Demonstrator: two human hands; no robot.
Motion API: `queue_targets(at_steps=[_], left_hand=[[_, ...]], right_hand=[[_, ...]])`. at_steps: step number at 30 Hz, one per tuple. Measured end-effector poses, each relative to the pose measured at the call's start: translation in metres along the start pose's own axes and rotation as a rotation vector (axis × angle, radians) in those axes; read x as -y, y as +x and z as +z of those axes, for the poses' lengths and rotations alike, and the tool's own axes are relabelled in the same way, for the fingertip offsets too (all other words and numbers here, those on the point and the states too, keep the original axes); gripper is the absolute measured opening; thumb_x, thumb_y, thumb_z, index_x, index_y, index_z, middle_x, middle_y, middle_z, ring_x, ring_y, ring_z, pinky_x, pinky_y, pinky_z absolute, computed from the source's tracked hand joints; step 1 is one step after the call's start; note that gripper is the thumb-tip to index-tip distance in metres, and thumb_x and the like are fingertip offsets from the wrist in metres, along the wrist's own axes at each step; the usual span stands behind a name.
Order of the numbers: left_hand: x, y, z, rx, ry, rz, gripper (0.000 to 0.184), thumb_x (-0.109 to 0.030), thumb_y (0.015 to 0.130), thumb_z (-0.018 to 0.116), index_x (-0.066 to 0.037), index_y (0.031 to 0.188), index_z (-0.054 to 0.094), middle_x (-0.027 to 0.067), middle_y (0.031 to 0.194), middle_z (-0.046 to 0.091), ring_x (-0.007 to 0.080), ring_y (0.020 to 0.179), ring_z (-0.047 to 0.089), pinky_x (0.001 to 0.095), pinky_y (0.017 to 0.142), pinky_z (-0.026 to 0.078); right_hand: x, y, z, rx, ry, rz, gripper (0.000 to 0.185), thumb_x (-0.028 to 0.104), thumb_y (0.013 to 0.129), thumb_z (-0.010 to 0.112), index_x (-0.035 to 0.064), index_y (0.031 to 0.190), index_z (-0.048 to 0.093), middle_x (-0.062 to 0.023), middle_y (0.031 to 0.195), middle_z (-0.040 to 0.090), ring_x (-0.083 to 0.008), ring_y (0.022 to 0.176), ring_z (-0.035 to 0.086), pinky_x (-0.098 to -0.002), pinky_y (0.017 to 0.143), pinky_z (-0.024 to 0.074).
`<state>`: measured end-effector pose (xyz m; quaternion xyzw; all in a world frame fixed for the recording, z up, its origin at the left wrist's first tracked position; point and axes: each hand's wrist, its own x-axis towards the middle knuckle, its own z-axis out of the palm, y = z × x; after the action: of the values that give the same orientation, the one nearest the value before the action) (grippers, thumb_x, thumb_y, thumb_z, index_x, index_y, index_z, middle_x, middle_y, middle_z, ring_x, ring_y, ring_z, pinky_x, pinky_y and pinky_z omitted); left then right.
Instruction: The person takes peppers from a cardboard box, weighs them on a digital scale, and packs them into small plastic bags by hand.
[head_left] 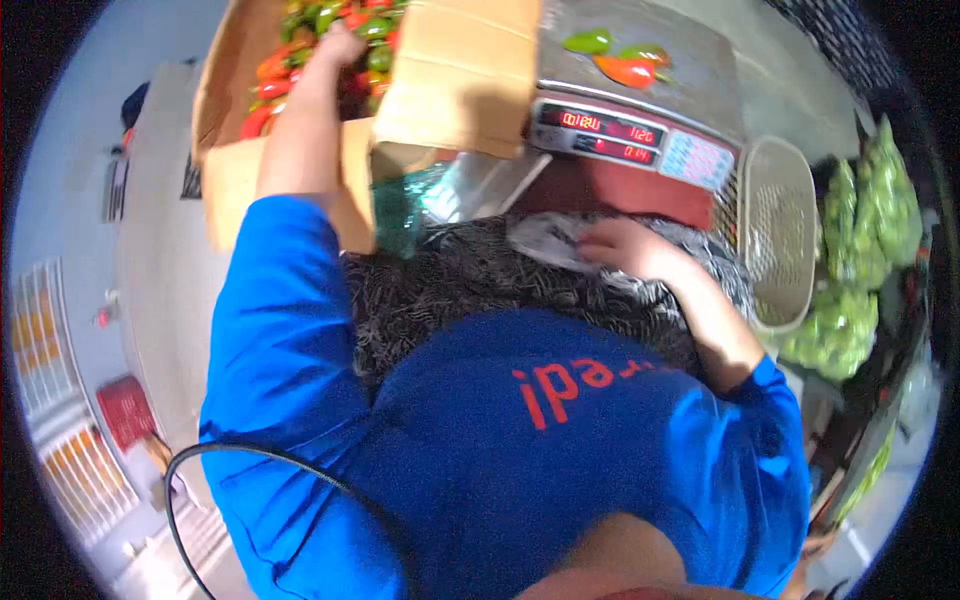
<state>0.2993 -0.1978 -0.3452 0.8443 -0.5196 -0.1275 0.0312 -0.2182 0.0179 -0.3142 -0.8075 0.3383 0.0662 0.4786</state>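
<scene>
Cardboard flap (460,65), scale (695,50), left grip (342,46) unclear amid peppers (272,66), right grip (628,247) unclear at bag (545,238)

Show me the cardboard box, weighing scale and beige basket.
Cardboard box (462,70): head view, on its right-hand flap.
Weighing scale (632,142): head view, on its display panel.
Beige basket (778,220): head view, on its perforated middle.

Room above scale (640,101), carton flap (460,65) (broad) blocking its left
</scene>
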Motion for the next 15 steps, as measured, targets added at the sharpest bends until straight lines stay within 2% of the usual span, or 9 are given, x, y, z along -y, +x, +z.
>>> queue_targets(at_steps=[1, 2, 4, 9, 12, 13, 15], left_hand=[[-0.004, -0.018, 0.004, -0.109, -0.066, 0.089, 0.068, -0.028, 0.074, 0.065, 0.006, 0.126, 0.037, 0.0279, 0.125, 0.049, 0.0356, 0.117, 0.049, 0.0395, 0.100, 0.039], [0.005, -0.007, 0.007, -0.037, -0.031, 0.109, 0.072, -0.028, 0.075, 0.064, 0.007, 0.129, 0.031, 0.0296, 0.124, 0.049, 0.0367, 0.118, 0.047, 0.0393, 0.101, 0.038], [0.037, 0.031, 0.028, -0.023, -0.057, 0.207, 0.069, -0.027, 0.074, 0.064, 0.006, 0.127, 0.034, 0.0297, 0.119, 0.052, 0.0377, 0.114, 0.051, 0.0403, 0.097, 0.041], [0.005, -0.029, -0.005, -0.091, 0.058, 0.085, 0.070, -0.029, 0.072, 0.067, 0.004, 0.126, 0.037, 0.0277, 0.113, 0.057, 0.0371, 0.107, 0.056, 0.0391, 0.091, 0.045], [0.003, -0.039, -0.015, -0.077, 0.088, 0.138, 0.074, -0.033, 0.069, 0.071, 0.002, 0.126, 0.040, 0.0239, 0.115, 0.058, 0.0344, 0.107, 0.057, 0.0388, 0.090, 0.045], [0.001, -0.041, -0.019, -0.092, 0.112, 0.121, 0.076, -0.035, 0.066, 0.074, 0.000, 0.126, 0.043, 0.0202, 0.117, 0.058, 0.0318, 0.108, 0.057, 0.0381, 0.090, 0.045], [0.000, -0.054, -0.030, -0.149, 0.056, 0.120, 0.075, -0.033, 0.066, 0.075, 0.000, 0.126, 0.043, 0.0199, 0.115, 0.058, 0.0314, 0.107, 0.057, 0.0375, 0.090, 0.045]], right_hand=[[-0.001, -0.001, -0.002, 0.024, 0.004, -0.013, 0.033, 0.030, 0.087, 0.056, 0.0014, 0.103, 0.060, -0.0186, 0.097, 0.061, -0.0313, 0.092, 0.058, -0.0387, 0.081, 0.0449], [-0.009, 0.001, 0.003, 0.030, -0.008, -0.014, 0.033, 0.031, 0.087, 0.055, 0.0019, 0.103, 0.061, -0.0185, 0.096, 0.061, -0.0315, 0.092, 0.058, -0.0388, 0.080, 0.0449], [-0.010, 0.002, 0.002, 0.077, -0.085, -0.034, 0.032, 0.030, 0.087, 0.055, 0.0026, 0.103, 0.061, -0.0183, 0.095, 0.061, -0.0319, 0.092, 0.058, -0.0389, 0.079, 0.0449], [-0.009, 0.000, 0.002, 0.093, -0.005, -0.055, 0.032, 0.030, 0.087, 0.055, 0.0032, 0.103, 0.061, -0.0174, 0.094, 0.061, -0.0321, 0.091, 0.059, -0.0390, 0.079, 0.0452], [-0.005, -0.003, -0.001, 0.079, 0.013, -0.073, 0.031, 0.030, 0.087, 0.055, 0.0038, 0.104, 0.061, -0.0169, 0.094, 0.062, -0.0321, 0.090, 0.059, -0.0392, 0.080, 0.0454], [-0.005, -0.004, -0.001, 0.068, 0.012, -0.082, 0.031, 0.030, 0.087, 0.055, 0.0040, 0.104, 0.061, -0.0168, 0.094, 0.062, -0.0321, 0.090, 0.059, -0.0392, 0.080, 0.0454], [-0.007, -0.003, -0.002, 0.083, 0.045, -0.095, 0.032, 0.031, 0.087, 0.054, 0.0043, 0.104, 0.061, -0.0166, 0.095, 0.062, -0.0321, 0.091, 0.059, -0.0399, 0.080, 0.0453]])
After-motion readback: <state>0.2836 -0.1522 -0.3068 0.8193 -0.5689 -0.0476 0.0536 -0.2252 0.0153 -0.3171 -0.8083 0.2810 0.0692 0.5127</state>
